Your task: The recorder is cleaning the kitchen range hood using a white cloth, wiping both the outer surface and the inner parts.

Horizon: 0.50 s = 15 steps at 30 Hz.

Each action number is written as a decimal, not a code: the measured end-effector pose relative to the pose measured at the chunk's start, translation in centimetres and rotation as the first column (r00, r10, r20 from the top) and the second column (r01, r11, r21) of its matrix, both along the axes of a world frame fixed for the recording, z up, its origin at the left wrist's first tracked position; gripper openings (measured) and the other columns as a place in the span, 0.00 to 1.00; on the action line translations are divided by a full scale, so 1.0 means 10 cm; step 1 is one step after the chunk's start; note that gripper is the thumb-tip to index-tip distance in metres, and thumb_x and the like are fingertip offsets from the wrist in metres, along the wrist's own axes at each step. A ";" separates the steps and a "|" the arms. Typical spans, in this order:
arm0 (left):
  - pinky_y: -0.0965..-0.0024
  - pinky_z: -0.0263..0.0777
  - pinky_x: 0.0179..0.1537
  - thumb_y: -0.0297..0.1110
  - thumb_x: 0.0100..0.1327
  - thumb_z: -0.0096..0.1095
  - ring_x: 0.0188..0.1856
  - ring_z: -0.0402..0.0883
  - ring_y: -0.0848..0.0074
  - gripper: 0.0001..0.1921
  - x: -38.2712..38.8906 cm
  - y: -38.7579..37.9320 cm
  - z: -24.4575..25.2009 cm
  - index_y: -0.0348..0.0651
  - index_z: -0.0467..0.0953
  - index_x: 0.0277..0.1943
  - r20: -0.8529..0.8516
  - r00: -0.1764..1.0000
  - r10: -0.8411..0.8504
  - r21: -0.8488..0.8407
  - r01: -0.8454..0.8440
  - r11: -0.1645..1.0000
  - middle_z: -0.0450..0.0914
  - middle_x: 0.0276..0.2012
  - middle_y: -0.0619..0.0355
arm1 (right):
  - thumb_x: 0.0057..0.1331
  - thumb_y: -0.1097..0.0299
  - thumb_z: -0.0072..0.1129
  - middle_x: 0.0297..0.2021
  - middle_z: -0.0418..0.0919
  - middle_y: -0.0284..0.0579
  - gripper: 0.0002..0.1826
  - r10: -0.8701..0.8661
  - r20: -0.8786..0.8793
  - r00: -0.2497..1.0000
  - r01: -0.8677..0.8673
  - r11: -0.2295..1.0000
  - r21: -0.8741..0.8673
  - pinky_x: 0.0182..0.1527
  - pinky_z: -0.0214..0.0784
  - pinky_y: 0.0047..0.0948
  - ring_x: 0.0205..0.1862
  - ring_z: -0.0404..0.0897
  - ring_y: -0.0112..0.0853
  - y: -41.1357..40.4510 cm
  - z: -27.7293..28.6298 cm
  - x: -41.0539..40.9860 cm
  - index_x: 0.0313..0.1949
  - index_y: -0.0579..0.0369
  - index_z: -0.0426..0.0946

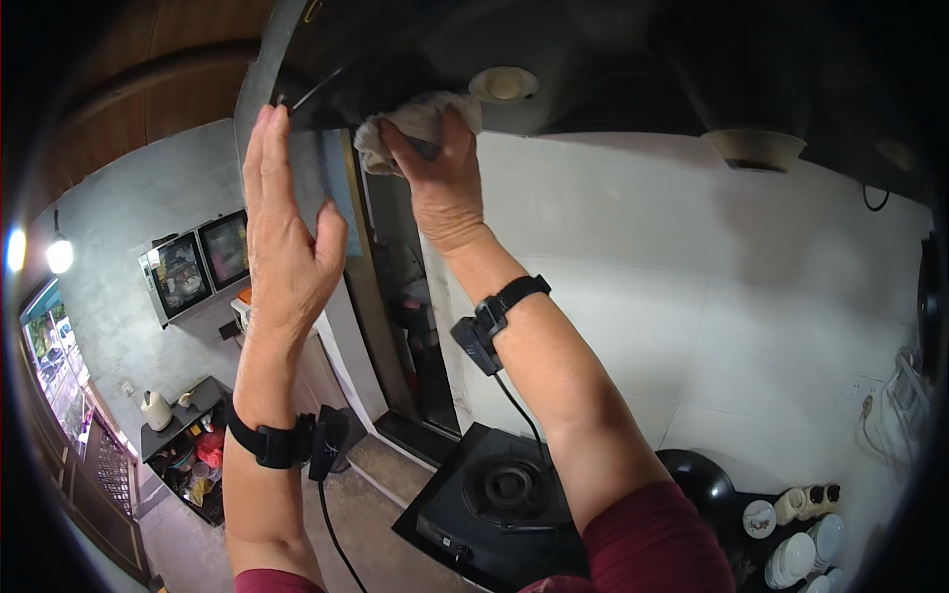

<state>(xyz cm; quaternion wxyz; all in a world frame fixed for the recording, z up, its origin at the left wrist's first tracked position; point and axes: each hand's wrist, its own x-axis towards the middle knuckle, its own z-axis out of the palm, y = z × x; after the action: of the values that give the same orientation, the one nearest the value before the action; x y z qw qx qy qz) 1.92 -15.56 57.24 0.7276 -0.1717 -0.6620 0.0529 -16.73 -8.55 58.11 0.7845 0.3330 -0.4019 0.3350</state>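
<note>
Overhead hangs a dark range hood (608, 96) with a round lamp (504, 85) in its underside. My right hand (447, 178) grips a crumpled greyish-white cloth (419, 115) against the hood's lower front area, left of the lamp. The thumb and fingers are spread over the cloth. My left hand (289, 222) is raised at the hood's left edge, its fingers straight and its thumb held away; nothing is in it. The fingertips reach the hood's edge, but contact there is hard to tell. Each wrist wears a black strap with a small cabled device.
Below are a black gas stove (511, 485), a wok (693, 478) and stacked bowls (789, 560). An oil cup (756, 152) hangs under the hood. A white tiled wall (615, 296) stands behind. At left are a wall cabinet (193, 267) and a shelf with a kettle (156, 410).
</note>
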 end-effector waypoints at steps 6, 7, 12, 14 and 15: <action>0.57 0.47 0.73 0.19 0.51 0.48 0.73 0.53 0.56 0.43 0.00 -0.01 -0.02 0.43 0.49 0.74 0.059 0.998 0.000 0.047 -0.003 0.999 0.54 0.72 0.45 | 0.58 0.71 0.60 0.53 0.64 0.51 0.27 -0.222 -0.067 0.973 0.229 0.966 0.117 0.43 0.80 0.38 0.50 0.73 0.48 0.40 0.03 -0.57 0.55 0.24 0.74; 0.57 0.47 0.73 0.18 0.50 0.47 0.74 0.53 0.56 0.43 0.07 -0.01 -0.01 0.43 0.48 0.74 0.055 0.998 0.011 0.036 -0.013 0.999 0.53 0.72 0.45 | 0.59 0.72 0.60 0.53 0.65 0.51 0.27 -0.232 -0.042 0.972 0.235 0.966 0.106 0.44 0.80 0.38 0.51 0.73 0.48 0.48 0.04 -0.68 0.55 0.23 0.74; 0.58 0.50 0.71 0.16 0.48 0.46 0.71 0.56 0.49 0.43 0.06 -0.06 -0.01 0.38 0.51 0.72 0.027 0.999 0.034 0.005 -0.034 0.999 0.54 0.70 0.39 | 0.61 0.71 0.58 0.55 0.66 0.51 0.22 -0.313 0.195 0.930 0.314 0.949 0.027 0.45 0.82 0.38 0.54 0.74 0.50 1.02 0.08 -1.15 0.53 0.26 0.75; 0.58 0.50 0.71 0.16 0.48 0.46 0.71 0.56 0.49 0.43 0.02 -0.04 0.00 0.38 0.51 0.72 0.025 1.000 0.014 0.002 -0.014 1.000 0.54 0.70 0.39 | 0.64 0.71 0.56 0.55 0.66 0.48 0.19 -0.259 0.307 0.916 0.268 0.963 0.012 0.45 0.81 0.40 0.53 0.75 0.47 1.28 0.11 -1.29 0.53 0.30 0.76; 0.58 0.51 0.71 0.16 0.48 0.46 0.71 0.56 0.49 0.43 0.01 -0.04 0.00 0.39 0.51 0.72 0.026 1.000 0.001 0.003 -0.001 1.000 0.54 0.70 0.40 | 0.65 0.72 0.57 0.55 0.66 0.50 0.21 -0.090 0.476 0.875 0.107 0.994 -0.008 0.49 0.78 0.41 0.53 0.75 0.46 1.40 0.09 -1.25 0.56 0.33 0.73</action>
<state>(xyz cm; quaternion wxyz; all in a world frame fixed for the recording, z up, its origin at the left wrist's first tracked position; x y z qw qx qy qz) 2.01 -15.99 57.24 0.7191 -0.1711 -0.6717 0.0501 -29.21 5.46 59.05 0.6835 0.2066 -0.5926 0.3728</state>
